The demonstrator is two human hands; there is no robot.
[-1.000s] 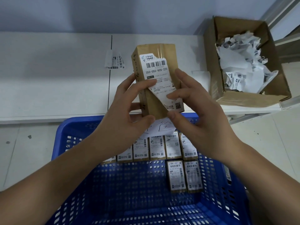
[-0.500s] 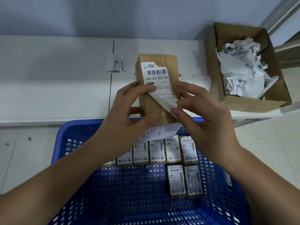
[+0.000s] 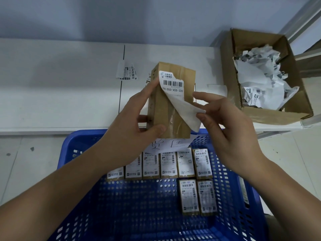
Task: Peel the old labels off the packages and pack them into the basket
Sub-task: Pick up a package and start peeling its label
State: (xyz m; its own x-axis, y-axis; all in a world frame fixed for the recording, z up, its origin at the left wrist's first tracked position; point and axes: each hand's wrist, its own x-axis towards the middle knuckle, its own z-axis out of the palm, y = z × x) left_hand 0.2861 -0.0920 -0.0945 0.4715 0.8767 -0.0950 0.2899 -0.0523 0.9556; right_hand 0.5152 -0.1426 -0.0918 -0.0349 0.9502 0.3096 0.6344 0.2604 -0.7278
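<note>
My left hand [image 3: 137,119] grips a brown cardboard package [image 3: 166,108] upright above the far rim of the blue basket [image 3: 83,141]. A white label [image 3: 173,84] with a barcode sticks to the package's upper front. Its lower half is peeled away and hangs as a blank white flap [image 3: 187,110]. My right hand [image 3: 227,126] pinches that flap between thumb and forefinger, to the right of the package. Several labelled packages [image 3: 169,165] lie in rows on the basket floor.
An open cardboard box [image 3: 271,115] with crumpled peeled labels [image 3: 260,80] stands on the white table [image 3: 60,84] at the right. Loose label scraps [image 3: 126,72] lie on the table behind the package. A handwritten paper [image 3: 173,143] hangs on the basket's far rim.
My right hand has pulled the label's lower part up and to the right, so more of the package's brown front shows. The left hand keeps its hold.
</note>
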